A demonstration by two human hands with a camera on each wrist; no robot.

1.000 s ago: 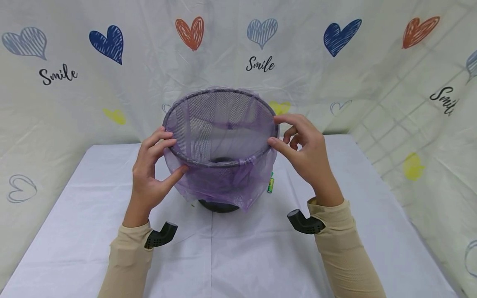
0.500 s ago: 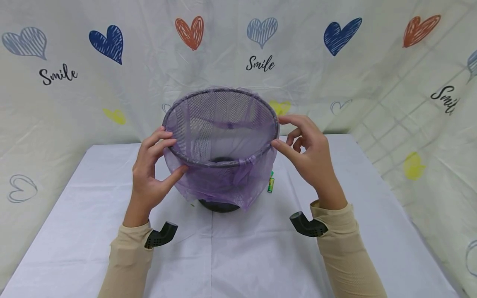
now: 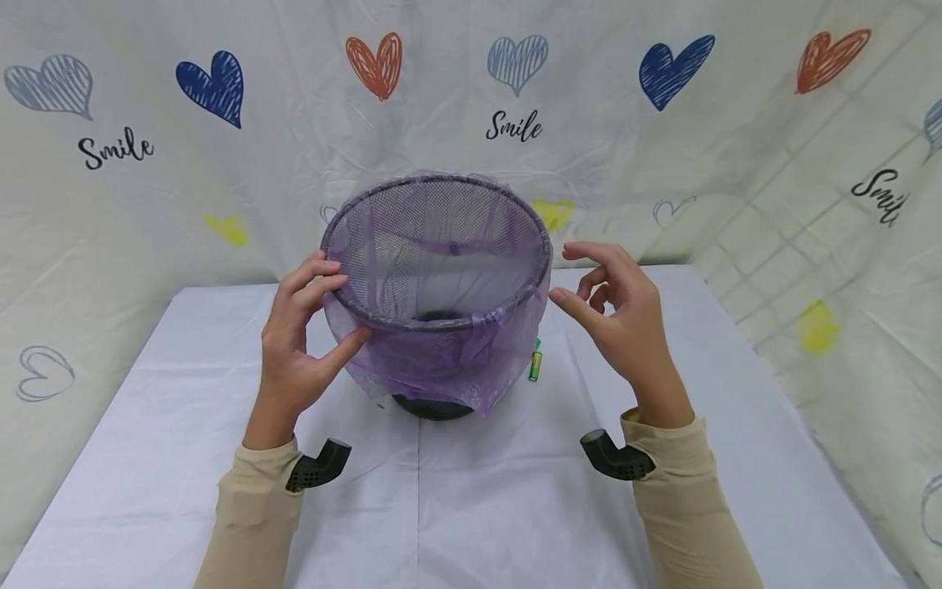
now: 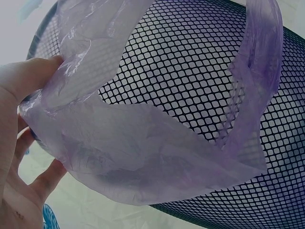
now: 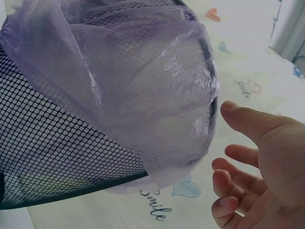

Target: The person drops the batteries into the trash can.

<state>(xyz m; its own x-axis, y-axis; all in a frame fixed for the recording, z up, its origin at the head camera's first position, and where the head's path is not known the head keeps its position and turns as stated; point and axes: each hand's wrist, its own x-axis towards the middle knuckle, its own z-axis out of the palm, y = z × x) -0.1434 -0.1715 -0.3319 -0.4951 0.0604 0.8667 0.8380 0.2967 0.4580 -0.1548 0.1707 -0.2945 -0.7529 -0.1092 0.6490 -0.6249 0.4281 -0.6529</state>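
A black wire-mesh wastebasket (image 3: 434,409) stands mid-table, its round mouth towards me. A thin purple trash bag (image 3: 434,360) lines it and is folded over the rim, hanging down outside. My left hand (image 3: 298,343) holds the rim at the left, fingers over the edge and thumb on the front; the left wrist view shows it gripping the bag (image 4: 128,143) there, with bare mesh (image 4: 176,62) beyond. My right hand (image 3: 625,327) is just right of the rim, holding nothing, fingers loosely bent. The right wrist view shows a gap between its thumb (image 5: 238,114) and the bag-covered rim.
A small green battery-like cylinder (image 3: 535,366) lies on the white-covered table (image 3: 500,507), right of the basket; something green sits just behind it, partly hidden. A tiny speck lies left of the base. A heart-printed curtain (image 3: 441,123) hangs behind and at the sides.
My right hand has come off the rim and moved right and slightly down, its fingers now apart from the bag. The left hand and the basket have stayed put.
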